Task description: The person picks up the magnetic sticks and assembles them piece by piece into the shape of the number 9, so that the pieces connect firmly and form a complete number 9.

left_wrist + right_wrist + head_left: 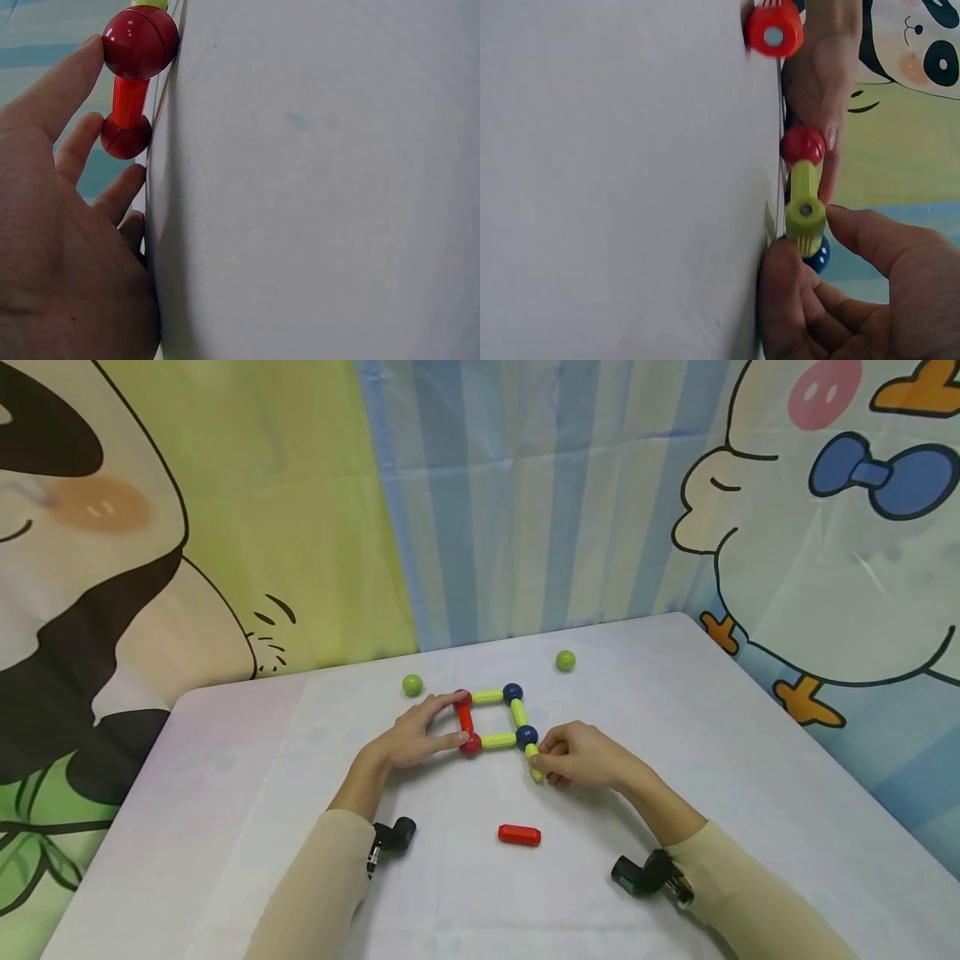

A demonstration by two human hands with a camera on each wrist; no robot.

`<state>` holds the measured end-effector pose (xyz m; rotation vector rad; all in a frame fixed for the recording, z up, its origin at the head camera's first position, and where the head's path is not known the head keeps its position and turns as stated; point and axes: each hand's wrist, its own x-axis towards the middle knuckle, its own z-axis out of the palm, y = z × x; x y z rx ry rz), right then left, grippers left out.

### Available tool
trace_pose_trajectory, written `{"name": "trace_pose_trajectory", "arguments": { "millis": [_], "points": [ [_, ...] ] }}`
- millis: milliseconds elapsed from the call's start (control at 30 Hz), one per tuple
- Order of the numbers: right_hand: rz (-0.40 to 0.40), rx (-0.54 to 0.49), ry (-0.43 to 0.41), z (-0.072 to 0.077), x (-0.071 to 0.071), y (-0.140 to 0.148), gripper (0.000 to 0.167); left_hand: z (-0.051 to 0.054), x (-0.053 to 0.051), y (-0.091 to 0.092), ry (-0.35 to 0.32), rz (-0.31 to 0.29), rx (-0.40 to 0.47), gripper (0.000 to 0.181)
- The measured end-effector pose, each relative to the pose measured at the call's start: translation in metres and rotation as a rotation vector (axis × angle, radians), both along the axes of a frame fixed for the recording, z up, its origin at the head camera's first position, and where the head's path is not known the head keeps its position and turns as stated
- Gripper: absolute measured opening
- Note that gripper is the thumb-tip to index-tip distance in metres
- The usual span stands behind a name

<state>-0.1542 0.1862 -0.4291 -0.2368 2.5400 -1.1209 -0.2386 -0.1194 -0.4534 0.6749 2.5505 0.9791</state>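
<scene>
A four-sided frame of magnetic rods and balls lies on the table. Its left side is a red rod [465,718] between two red balls [470,744]; yellow-green rods [498,741] and two dark blue balls [527,737] make up the rest. My left hand [416,732] touches the near red ball [141,43] with the thumb and the far red ball [126,136] with a fingertip, fingers fairly straight. Between thumb and fingers, my right hand [585,755] pinches another yellow-green rod [806,214], which extends toward me from the near blue ball.
A loose red rod [519,835] lies nearer to me on the white table [442,893]. Beyond the frame sit two green balls, one at the left [412,685] and another green ball [566,661] at the right. A cartoon-printed curtain [525,510] hangs behind the table.
</scene>
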Motion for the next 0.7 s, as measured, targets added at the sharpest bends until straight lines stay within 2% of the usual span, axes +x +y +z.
{"name": "trace_pose_trajectory", "arguments": {
  "millis": [167,267,400,567,700],
  "points": [
    [-0.054,0.169,0.191,0.004,-0.016,0.013,0.029,0.001,0.001,0.002,-0.002,0.015,-0.002,0.075],
    [-0.053,0.197,0.232,0.005,-0.027,0.021,0.029,0.002,0.004,0.002,-0.016,0.028,-0.009,0.075],
    [-0.041,0.195,0.277,0.008,-0.042,0.029,0.032,0.002,0.004,0.002,-0.022,0.036,-0.009,0.075],
    [-0.056,0.177,0.381,0.009,-0.061,0.035,0.04,0.003,0.003,0.004,-0.013,0.039,0.002,0.074],
    [-0.09,0.137,0.406,0.004,-0.077,0.043,0.05,0.003,0.001,0.007,-0.016,0.04,0.005,0.073]
  ]
}}
